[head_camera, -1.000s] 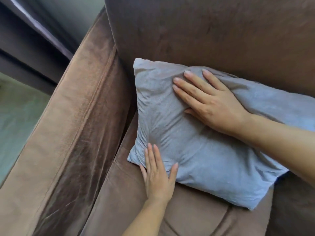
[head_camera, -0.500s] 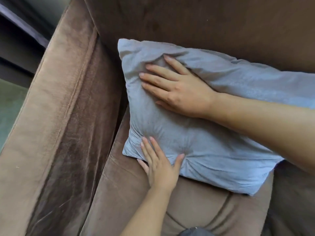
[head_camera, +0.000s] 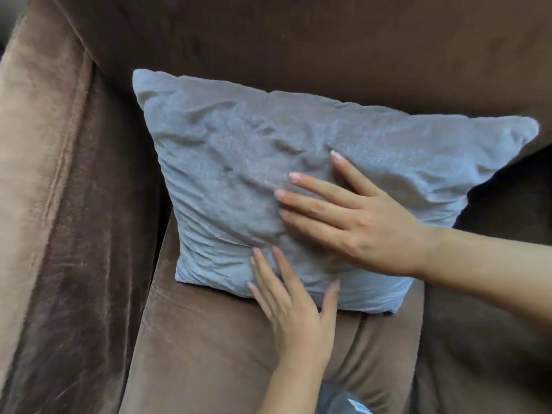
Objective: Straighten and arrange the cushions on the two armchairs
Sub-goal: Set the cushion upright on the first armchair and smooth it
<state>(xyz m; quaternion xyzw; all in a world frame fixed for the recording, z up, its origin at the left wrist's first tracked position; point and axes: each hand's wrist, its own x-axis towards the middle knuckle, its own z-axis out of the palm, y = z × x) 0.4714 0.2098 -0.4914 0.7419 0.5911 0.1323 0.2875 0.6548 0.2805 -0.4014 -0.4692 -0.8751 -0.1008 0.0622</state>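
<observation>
A wrinkled grey-blue cushion (head_camera: 239, 150) leans against the backrest of a brown velvet armchair (head_camera: 209, 354), its lower edge on the seat. My right hand (head_camera: 358, 222) lies flat on the cushion's middle, fingers spread and pointing left. My left hand (head_camera: 295, 309) rests flat across the cushion's bottom edge and the seat, fingers pointing up, thumb out to the right. Neither hand grips the fabric.
The armchair's wide left armrest (head_camera: 44, 204) runs down the left side. The dark backrest (head_camera: 298, 40) fills the top. A dark gap (head_camera: 507, 198) shows to the right of the cushion. A bit of grey clothing (head_camera: 337, 401) shows at the bottom edge.
My right hand has slid from the cushion's upper left down to its middle. The left hand stays at the bottom edge. The view has shifted, so the whole cushion shows.
</observation>
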